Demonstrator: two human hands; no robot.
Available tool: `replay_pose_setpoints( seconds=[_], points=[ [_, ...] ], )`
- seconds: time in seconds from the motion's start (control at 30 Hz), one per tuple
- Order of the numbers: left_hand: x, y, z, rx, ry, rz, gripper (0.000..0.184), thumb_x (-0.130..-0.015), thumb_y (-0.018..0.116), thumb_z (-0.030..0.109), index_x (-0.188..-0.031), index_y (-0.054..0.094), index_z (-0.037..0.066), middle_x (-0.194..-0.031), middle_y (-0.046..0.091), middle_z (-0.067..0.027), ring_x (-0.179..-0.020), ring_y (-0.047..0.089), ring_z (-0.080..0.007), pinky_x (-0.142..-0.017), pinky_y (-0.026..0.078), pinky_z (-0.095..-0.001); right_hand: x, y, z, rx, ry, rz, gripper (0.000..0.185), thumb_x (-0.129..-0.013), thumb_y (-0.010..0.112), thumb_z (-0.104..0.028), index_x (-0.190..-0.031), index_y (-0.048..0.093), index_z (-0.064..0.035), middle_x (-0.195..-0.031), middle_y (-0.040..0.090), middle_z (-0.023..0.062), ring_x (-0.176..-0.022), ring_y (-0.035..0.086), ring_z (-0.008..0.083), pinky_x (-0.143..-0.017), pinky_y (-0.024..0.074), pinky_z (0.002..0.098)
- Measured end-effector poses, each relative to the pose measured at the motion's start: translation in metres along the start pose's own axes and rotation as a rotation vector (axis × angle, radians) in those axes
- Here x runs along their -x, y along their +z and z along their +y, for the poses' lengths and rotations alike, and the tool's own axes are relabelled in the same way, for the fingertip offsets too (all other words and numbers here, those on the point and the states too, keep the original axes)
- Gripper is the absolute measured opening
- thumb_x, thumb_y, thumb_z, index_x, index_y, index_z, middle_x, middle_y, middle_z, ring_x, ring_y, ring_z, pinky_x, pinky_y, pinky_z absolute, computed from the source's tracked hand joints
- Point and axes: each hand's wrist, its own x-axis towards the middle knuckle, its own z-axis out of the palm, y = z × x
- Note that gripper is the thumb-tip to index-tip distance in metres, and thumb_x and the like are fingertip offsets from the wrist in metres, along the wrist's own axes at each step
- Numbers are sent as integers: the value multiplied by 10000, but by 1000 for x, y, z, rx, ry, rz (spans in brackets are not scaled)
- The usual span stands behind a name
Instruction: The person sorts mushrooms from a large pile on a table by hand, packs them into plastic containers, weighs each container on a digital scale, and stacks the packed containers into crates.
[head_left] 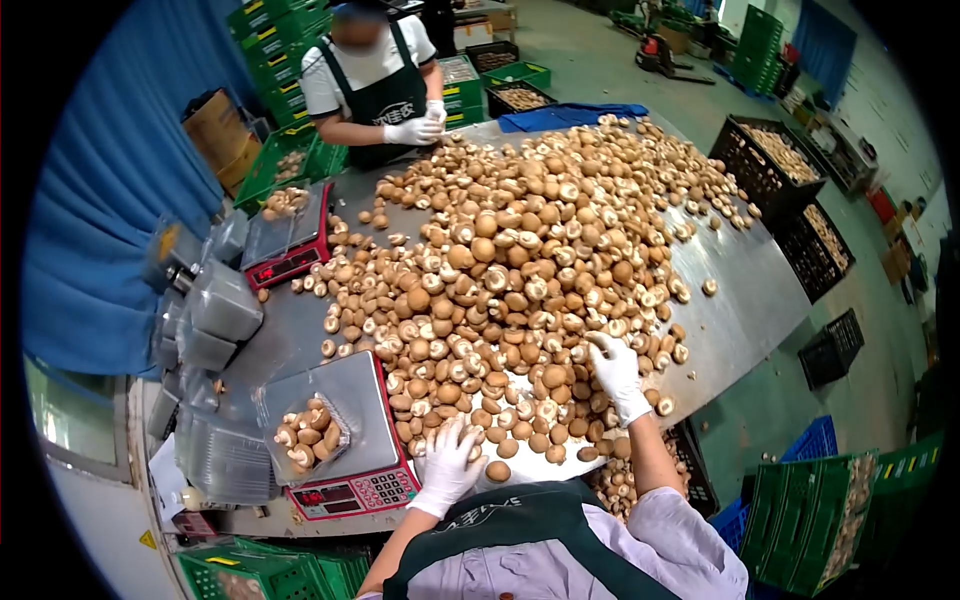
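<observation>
Metal table, heaped with brown mushrooms

Left hand: white-gloved, at the near margin of the heap, fingers loosely spread among the mushrooms; whether it grips one cannot be told.

Right hand: white-gloved, farther forward on the heap's right flank, fingers curved down over mushrooms; what lies under the fingertips is hidden, so its grip cannot be told either.

Mushrooms: many, loose, caps and pale stems mixed; between both hands and spreading well beyond them.

Near scale: red frame, just left of the left hand; digits too small to read.

Clear tray: on that scale's plate, part-filled with mushrooms.

Far scale: red frame, beyond the near one, bearing a few mushrooms.

Stacked clear containers: left of the near scale.

Co-worker: dark apron, white gloves, opposite the left hand across the table.

Blue cloth: at the far edge, beyond both hands.

Black crates: mushroom-filled, on the far right of the right hand.
</observation>
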Motion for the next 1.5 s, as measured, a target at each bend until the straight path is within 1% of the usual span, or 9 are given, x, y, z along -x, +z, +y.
replay_pose_setpoints(
  seconds=[0.13, 0.27, 0.47, 0.67, 1.0, 1.17, 1.27, 1.33, 1.5],
  points=[
    [-3, 45, -15, -88, -139, -41, 734, -704, 699, 502, -1324, 497, 164, -1421, 372, -182, -1316, 334, -365, -1044, 215, -608, -20, 29, -10, -33, 54, -95, 303, -799, 656, -207, -1091, 654, -127, -930, 656, 147, -871, 622, 303, -800, 502, 391],
    [-3, 74, -25, -154, -180, 25, 738, -697, 688, 499, -1311, 504, 135, -1400, 404, -155, -1335, 299, -360, -1055, 160, -617, -71, 44, 4, 238, -266, 253, 517, -735, 689, -145, -1216, 538, -33, -1173, 595, 150, -941, 572, 338, -821, 479, 415],
    [-6, 70, -19, -144, -227, 35, 651, -716, 663, 446, -1273, 541, 132, -1386, 438, -111, -1334, 319, -327, -1070, 140, -616, -109, 64, 40, 374, -127, 152, 544, -674, 738, -207, -1181, 576, -91, -979, 643, 119, -891, 589, 319, -779, 497, 395],
    [-5, 71, -18, -169, -203, 87, 604, -713, 667, 380, -1243, 554, 114, -1346, 474, -123, -1315, 344, -349, -1048, 209, -594, -58, -30, 31, -623, 320, 61, 297, -805, 674, -185, -1067, 641, -49, -876, 656, 45, -755, 593, 125, -683, 487, 265],
    [-5, 76, -17, -205, -179, 98, 601, -726, 658, 325, -1258, 527, 77, -1383, 439, -128, -1346, 296, -365, -1097, 156, -574, 94, -166, 208, 53, 531, 826, 418, -822, 626, -93, -1234, 555, -77, -1013, 675, 96, -902, 642, 163, -818, 504, 280],
    [-6, 76, -17, -207, -177, 92, 595, -718, 652, 334, -1244, 539, 78, -1373, 448, -121, -1330, 315, -375, -1084, 173, -586, 169, -192, 284, 496, 633, 495, 402, -853, 560, -97, -1249, 566, -165, -921, 682, 173, -914, 671, 243, -817, 493, 318],
    [-7, 74, -16, -185, -184, 110, 590, -713, 656, 342, -1232, 550, 82, -1365, 451, -121, -1313, 338, -374, -1064, 201, -594, 166, -185, 311, 720, 632, 450, 429, -787, 669, -329, -1175, 624, -151, -1149, 634, 137, -973, 640, 302, -826, 508, 390],
    [-6, 74, -15, -170, -205, 114, 591, -712, 657, 346, -1233, 552, 85, -1360, 459, -117, -1317, 336, -366, -1068, 196, -589, 92, -198, 201, 504, 940, 251, 426, -842, 564, -81, -1266, 558, -117, -1028, 676, 174, -972, 660, 241, -858, 490, 323],
    [-6, 75, -16, -205, -193, 122, 607, -727, 655, 378, -1254, 542, 97, -1327, 492, -96, -1306, 358, -342, -1078, 190, -580, -17, -166, 156, 36, 306, 594, 362, -890, 549, -9, -1250, 546, 14, -1185, 636, 105, -1083, 607, 161, -946, 457, 286]
  ],
)
